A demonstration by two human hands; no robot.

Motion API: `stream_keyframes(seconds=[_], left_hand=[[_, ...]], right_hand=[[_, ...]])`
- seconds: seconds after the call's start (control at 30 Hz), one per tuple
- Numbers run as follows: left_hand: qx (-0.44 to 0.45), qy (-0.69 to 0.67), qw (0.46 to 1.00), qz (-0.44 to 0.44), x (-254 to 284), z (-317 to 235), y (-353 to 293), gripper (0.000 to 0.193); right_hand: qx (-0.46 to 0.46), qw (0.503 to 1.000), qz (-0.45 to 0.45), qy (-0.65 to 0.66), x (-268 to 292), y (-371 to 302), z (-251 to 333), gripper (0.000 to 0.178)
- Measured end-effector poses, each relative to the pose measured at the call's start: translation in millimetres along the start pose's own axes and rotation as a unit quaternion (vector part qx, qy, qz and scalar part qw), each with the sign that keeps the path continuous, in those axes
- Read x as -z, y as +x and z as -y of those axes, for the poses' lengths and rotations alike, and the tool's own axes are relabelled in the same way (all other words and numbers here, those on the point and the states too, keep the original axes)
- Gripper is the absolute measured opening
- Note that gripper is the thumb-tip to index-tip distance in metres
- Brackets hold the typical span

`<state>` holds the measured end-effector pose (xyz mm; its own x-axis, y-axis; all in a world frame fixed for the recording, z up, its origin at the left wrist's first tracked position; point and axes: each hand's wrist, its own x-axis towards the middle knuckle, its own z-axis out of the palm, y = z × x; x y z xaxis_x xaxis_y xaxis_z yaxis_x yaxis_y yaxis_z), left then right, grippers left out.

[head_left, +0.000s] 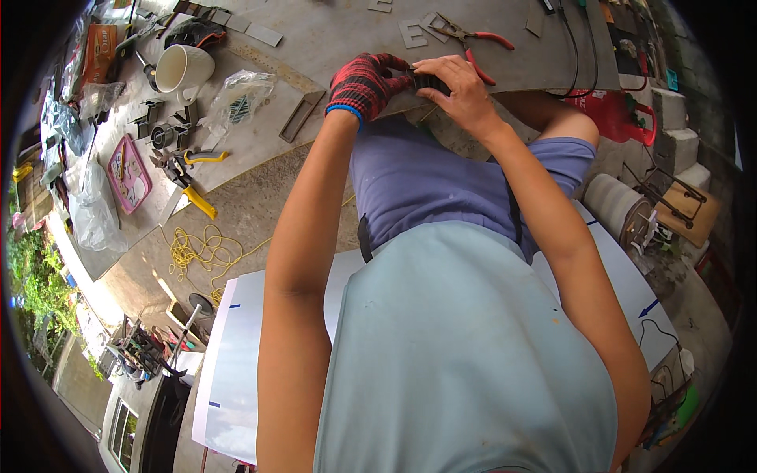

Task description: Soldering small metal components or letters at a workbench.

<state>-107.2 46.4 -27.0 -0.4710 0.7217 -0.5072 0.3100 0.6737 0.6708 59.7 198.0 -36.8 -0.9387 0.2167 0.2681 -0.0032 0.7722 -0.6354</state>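
My left hand (363, 87), in a red and black knitted glove with a blue cuff, is closed at the near edge of the metal-topped table. My bare right hand (461, 94) meets it there, fingers curled. Between them is a small dark piece (430, 82), mostly hidden by the fingers, so its kind does not show. Just beyond my right hand lie red-handled pliers (462, 33), jaws apart. Flat grey metal letter cut-outs (412, 35) rest beside the pliers.
To the left on the table (331, 35) are a white mug (183, 71), yellow-handled cutters (189, 183), a pink tray (129, 173), a rectangular metal frame (301, 116) and plastic bags (95, 206). Yellow cord (206, 251) lies coiled on the floor. A red tank (611, 118) stands at the right.
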Motion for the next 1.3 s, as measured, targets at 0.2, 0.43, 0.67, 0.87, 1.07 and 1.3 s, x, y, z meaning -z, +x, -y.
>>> stream_keyframes(seconds=[0.2, 0.43, 0.67, 0.87, 1.07, 1.3], left_hand=[[-0.006, 0.023, 1.0, -0.009, -0.1, -2.7, -0.9, 0.046], [-0.016, 0.015, 0.998, -0.059, -6.5, -1.0, -3.3, 0.049], [-0.001, 0.003, 0.997, -0.082, -7.9, -0.4, -8.8, 0.046], [-0.005, 0.005, 0.997, -0.082, -8.6, -0.4, -7.5, 0.046], [0.004, -0.001, 0.998, -0.068, -6.6, -0.9, -4.8, 0.048], [0.02, 0.026, 0.999, -0.039, 2.9, -12.1, -7.9, 0.047]], right_hand=[[-0.008, 1.0, 0.0, 0.01, 1.3, -0.6, 2.5, 0.041], [-0.03, 0.999, -0.017, -0.006, 2.1, -6.4, 13.3, 0.045], [-0.045, 0.999, -0.024, -0.006, 2.5, -6.7, 21.2, 0.045], [-0.055, 0.998, -0.011, -0.002, 1.5, 1.1, 24.7, 0.042], [-0.087, 0.996, 0.002, 0.029, 5.0, 3.3, 24.1, 0.042], [-0.118, 0.991, 0.026, 0.058, 8.3, 7.2, 24.3, 0.041]])
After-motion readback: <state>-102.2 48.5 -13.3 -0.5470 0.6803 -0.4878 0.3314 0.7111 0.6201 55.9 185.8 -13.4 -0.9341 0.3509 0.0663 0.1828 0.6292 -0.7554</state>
